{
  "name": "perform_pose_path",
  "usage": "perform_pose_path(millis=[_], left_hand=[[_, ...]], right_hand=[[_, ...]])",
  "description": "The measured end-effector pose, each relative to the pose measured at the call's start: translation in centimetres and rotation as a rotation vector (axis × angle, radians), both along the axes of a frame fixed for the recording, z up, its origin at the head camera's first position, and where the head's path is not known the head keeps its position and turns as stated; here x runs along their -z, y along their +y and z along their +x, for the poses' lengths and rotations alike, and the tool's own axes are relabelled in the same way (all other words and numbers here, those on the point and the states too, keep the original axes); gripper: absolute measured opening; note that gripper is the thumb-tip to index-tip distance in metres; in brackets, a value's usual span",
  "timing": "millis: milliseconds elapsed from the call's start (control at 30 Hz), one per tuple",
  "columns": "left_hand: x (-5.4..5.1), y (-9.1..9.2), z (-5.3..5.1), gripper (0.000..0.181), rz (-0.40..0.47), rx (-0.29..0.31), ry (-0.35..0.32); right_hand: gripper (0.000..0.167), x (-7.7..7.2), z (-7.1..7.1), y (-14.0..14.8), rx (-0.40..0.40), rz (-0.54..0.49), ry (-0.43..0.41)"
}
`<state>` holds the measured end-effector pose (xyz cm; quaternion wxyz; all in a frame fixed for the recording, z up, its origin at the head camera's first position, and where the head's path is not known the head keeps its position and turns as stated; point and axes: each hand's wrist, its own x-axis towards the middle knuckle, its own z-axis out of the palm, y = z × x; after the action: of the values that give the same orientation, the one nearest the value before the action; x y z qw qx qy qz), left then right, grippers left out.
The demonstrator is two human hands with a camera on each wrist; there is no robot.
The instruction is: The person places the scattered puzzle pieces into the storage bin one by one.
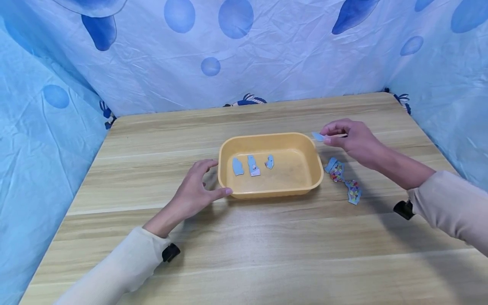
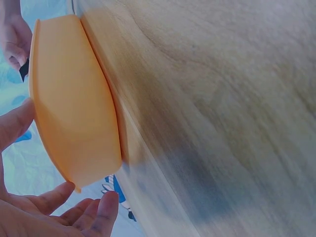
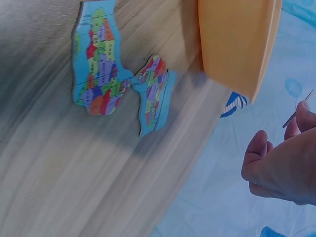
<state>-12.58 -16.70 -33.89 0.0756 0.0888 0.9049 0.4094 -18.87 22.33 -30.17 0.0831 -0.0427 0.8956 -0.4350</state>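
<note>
A yellow-orange tray stands mid-table with several blue pieces lying in it, one of them near its left end. My left hand touches the tray's left end, thumb at the front corner and fingers on the side; the left wrist view shows the fingertips at the rim of the tray. Past the tray's back right corner, my right hand pinches a thin light-blue piece between thumb and fingers, above the table. In the right wrist view this hand holds the piece edge-on.
Right of the tray lie colourful map-printed pieces, which also show in the right wrist view as a long piece and a smaller one. The wooden table meets blue patterned cloth at the back and sides.
</note>
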Motion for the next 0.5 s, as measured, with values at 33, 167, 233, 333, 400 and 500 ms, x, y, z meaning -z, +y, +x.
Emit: perform_pose_path(millis=[33, 167, 233, 333, 400, 500], left_hand=[[0.0, 0.0, 0.0, 0.08, -0.001, 0.001, 0.002], [0.0, 0.0, 0.0, 0.08, 0.0, 0.0, 0.002], [0.0, 0.0, 0.0, 0.08, 0.001, -0.001, 0.0], [0.0, 0.0, 0.0, 0.08, 0.004, -0.004, -0.005], [0.0, 0.0, 0.0, 0.081, 0.004, -0.005, -0.006], [0.0, 0.0, 0.0, 0.081, 0.004, -0.003, -0.003]], right_hand=[[0.033, 0.0, 0.0, -0.2, -0.006, -0.005, 0.003], [0.029, 0.0, -0.3, -1.1, -0.033, -0.025, 0.006], [0.027, 0.0, -0.4, -1.5, -0.048, -0.033, 0.009], [0.023, 0.1, -0.6, -2.2, -0.069, -0.045, 0.025], [0.02, 0.2, -0.8, -2.6, -0.085, -0.05, 0.04], [0.02, 0.4, -1.0, -3.3, -0.109, -0.063, 0.045]])
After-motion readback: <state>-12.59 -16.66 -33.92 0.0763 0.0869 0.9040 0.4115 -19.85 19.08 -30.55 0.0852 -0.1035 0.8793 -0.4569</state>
